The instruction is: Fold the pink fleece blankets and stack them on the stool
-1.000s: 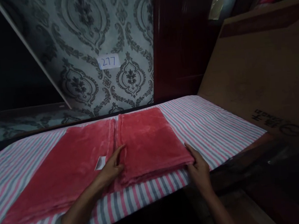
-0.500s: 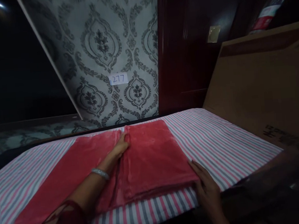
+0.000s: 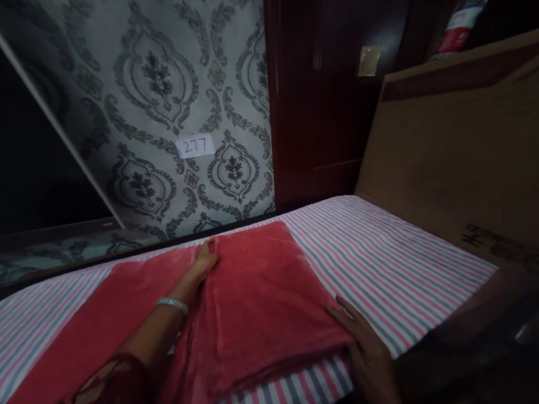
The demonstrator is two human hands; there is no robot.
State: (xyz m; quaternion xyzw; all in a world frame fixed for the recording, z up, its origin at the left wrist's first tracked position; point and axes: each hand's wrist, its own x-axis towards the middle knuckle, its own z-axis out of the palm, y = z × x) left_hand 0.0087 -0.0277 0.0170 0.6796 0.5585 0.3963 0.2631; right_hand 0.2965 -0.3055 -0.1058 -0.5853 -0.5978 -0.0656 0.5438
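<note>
A soft red plush fleece blanket [image 3: 259, 302] is seen spread on a table covered with a pink, grey and white striped cloth [image 3: 386, 267]. The right-hand part of the blanket is folded over into a thicker, roughly square stack; a single layer extends away to the left, toward the near-left corner of the view.

The left hand [image 3: 200, 271] is laid flat, palm down, at the far end of the line where the folded stack meets the single layer, close to the blanket's far edge. Its fingers [image 3: 207, 252] are extended and held together, pressed onto the fabric; nothing is gripped. A pale bangle [image 3: 172, 305] is worn at the wrist, and a dark red lace sleeve [image 3: 103, 402] is visible at the lower left.

The right hand [image 3: 367, 350] is placed at the near right corner of the folded stack, at the table's front edge. Its fingers [image 3: 341, 308] are loosely spread and rest against the blanket's edge; whether any fabric is pinched beneath them cannot be told in the dim light.

Behind the table, grey damask-patterned wallpaper [image 3: 159, 98] is noted, carrying a small white label marked 277 [image 3: 195, 146]. A dark red wooden door [image 3: 322, 98] stands to its right, and a large brown cardboard sheet [image 3: 470, 149] leans at the table's right end.
</note>
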